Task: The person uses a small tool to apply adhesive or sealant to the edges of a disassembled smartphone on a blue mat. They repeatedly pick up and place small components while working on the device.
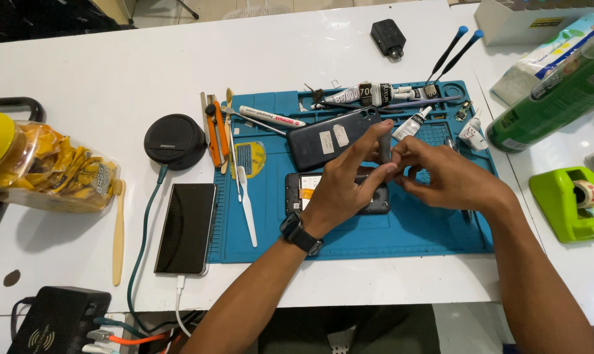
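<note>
Working surface: white tabletop point(113, 72) with a blue mat point(402, 229) near its front edge, both hands above the mat's middle
Mat's back edge: glue tubes point(365, 94), a white pen point(270, 117) and two blue-tipped drivers point(453, 49) reaching past the back right corner
Mat's left edge: orange cutter point(213, 134) and white spudger point(246, 203); a black phone point(186, 227) lies just off it on the tabletop, cable plugged in
Cover: dark back cover point(329, 141) face down, tilted, behind the left hand
Open phone: opened phone body point(303, 190) flat on the mat, long axis left to right, directly under both hands and mostly hidden by them
Left hand: left hand point(346, 187), watch on wrist, thumb and forefinger pinched on a small grey part point(384, 145)
Right hand: right hand point(451, 177), fingertips closed on the same part from the right
Key relation: part stands upright between the two hands, just above the open phone; the hands are equally near
</note>
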